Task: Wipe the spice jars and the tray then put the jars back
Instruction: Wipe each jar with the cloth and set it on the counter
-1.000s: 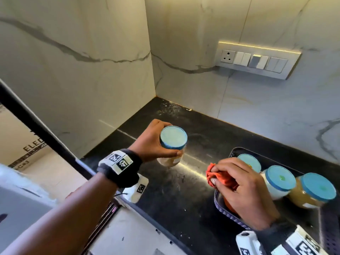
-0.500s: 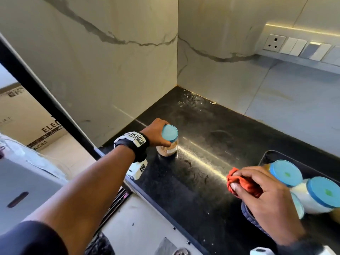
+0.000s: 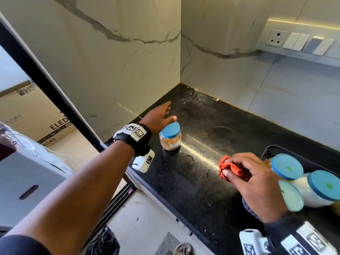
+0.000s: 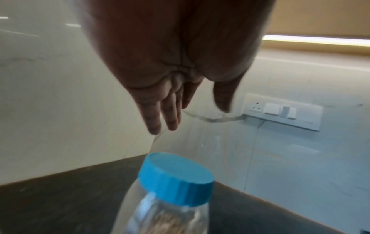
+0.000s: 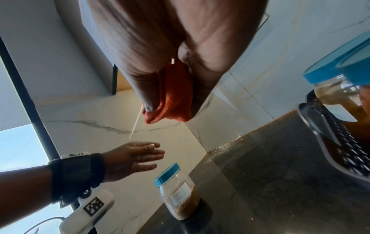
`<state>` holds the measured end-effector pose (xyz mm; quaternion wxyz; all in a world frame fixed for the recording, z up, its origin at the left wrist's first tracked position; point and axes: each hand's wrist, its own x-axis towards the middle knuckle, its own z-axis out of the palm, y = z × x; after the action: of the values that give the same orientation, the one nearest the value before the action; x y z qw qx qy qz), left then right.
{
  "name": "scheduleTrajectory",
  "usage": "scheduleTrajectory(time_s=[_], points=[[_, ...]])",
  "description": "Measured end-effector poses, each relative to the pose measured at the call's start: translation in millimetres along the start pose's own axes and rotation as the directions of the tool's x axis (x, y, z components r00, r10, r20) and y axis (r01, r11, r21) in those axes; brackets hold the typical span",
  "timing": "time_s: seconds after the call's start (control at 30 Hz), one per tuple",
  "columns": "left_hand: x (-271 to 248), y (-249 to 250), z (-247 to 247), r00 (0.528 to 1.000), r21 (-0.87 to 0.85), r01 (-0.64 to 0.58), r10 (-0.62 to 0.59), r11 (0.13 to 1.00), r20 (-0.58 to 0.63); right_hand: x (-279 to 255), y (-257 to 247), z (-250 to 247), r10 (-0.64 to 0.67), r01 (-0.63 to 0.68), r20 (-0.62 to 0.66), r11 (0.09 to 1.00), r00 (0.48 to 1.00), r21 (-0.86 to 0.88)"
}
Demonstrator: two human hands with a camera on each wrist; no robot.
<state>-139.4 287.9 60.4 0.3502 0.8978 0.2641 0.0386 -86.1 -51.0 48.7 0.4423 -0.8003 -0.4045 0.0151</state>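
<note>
A clear spice jar [image 3: 170, 137] with a blue lid and brown powder stands alone on the black counter near the left wall. My left hand [image 3: 161, 116] hovers just above and behind it, fingers straight, holding nothing; the wrist view shows the fingers [image 4: 160, 117] above the jar [image 4: 170, 199]. My right hand [image 3: 246, 177] grips a bunched orange cloth [image 3: 231, 168] beside the dark tray [image 3: 268, 150]. Three blue-lidded jars [image 3: 287, 167] stand in the tray. The right wrist view shows the cloth [image 5: 172, 95], the lone jar [image 5: 178, 193] and the tray's wall [image 5: 324, 131].
The black counter [image 3: 202, 181] runs into a marble corner; its front edge drops to the floor at lower left. A socket and switch panel [image 3: 298, 41] sits on the back wall. Cardboard boxes [image 3: 36, 115] lie beyond the black frame at left.
My left hand set the jar down on the counter near the left wall and let go, lifting with fingers spread. The right hand stayed by the tray with the cloth.
</note>
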Motion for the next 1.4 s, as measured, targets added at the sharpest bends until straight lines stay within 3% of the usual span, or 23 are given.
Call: scheduleTrajectory(time_s=[0.07, 0.13, 0.23, 0.37, 0.5, 0.67, 0.77, 0.9, 1.07, 1.4], points=[[-10, 18, 4, 0.988, -0.029, -0.087, 0.082, 0.996, -0.131, 0, 1, -3, -0.015, 0.016, -0.025, 0.999, 1.0, 0.03], [-23, 41, 16, 0.967, -0.084, -0.189, 0.171, 0.978, -0.189, -4, 5, -12, -0.029, 0.032, -0.052, 0.999, 0.998, 0.042], [-44, 85, 53, 0.96, -0.311, -0.278, 0.251, 0.909, -0.126, -16, 15, -35, -0.021, 0.025, -0.103, 0.999, 0.994, 0.04], [-68, 143, 101, 0.97, -0.447, -0.213, 0.242, 0.869, 0.009, -35, 32, -68, 0.054, -0.053, -0.169, 0.999, 0.984, 0.011], [-82, 194, 154, 0.964, -0.316, -0.213, 0.252, 0.925, 0.088, -68, 59, -115, 0.152, -0.152, -0.293, 0.988, 0.944, 0.024], [-86, 196, 198, 0.964, -0.145, -0.265, 0.263, 0.953, -0.031, -110, 85, -157, 0.305, -0.31, -0.406, 0.949, 0.862, 0.055], [-91, 187, 213, 0.947, -0.086, -0.307, 0.313, 0.948, 0.072, -127, 95, -169, 0.346, -0.357, -0.43, 0.932, 0.834, 0.06], [-91, 171, 228, 0.922, 0.126, -0.364, 0.338, 0.923, 0.19, -140, 96, -172, 0.362, -0.376, -0.426, 0.925, 0.829, 0.055], [-103, 176, 237, 0.948, 0.389, -0.267, 0.166, 0.882, 0.273, -143, 94, -168, 0.379, -0.389, -0.395, 0.92, 0.837, 0.057], [-103, 189, 252, 0.961, 0.398, -0.219, 0.128, 0.891, 0.244, -150, 91, -170, 0.403, -0.43, -0.377, 0.903, 0.834, 0.014]])
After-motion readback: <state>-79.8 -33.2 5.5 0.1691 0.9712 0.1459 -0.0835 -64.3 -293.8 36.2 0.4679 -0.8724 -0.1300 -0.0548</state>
